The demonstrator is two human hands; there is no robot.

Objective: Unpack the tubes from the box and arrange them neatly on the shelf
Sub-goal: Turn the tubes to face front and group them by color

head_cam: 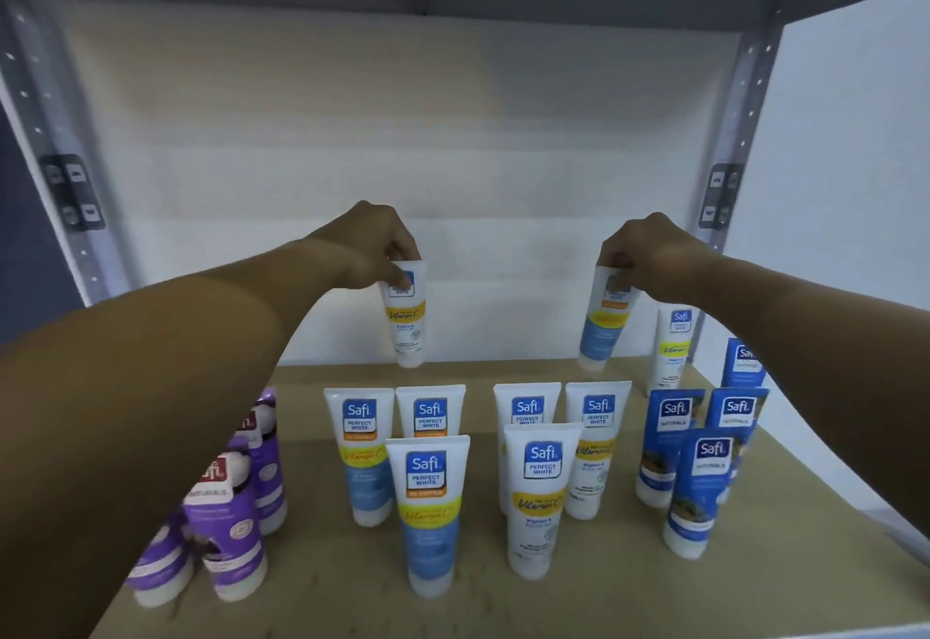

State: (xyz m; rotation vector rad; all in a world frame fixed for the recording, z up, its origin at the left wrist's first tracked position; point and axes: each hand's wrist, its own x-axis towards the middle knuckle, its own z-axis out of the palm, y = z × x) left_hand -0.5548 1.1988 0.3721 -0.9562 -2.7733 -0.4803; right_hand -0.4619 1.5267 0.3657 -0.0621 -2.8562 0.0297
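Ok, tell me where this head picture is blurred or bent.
Head view: the purple tubes at lower left are smeared, as is the tube in the right hand; front labels read sharp; the wide lens bows the shelf uprights outward; light is soft and even, without glare.

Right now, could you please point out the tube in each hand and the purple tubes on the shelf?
Tube in left hand (406, 321), head view, on its yellow band.
Tube in right hand (604, 324), head view, on its yellow band.
Purple tubes (229, 512), head view, on the front tube's purple body.
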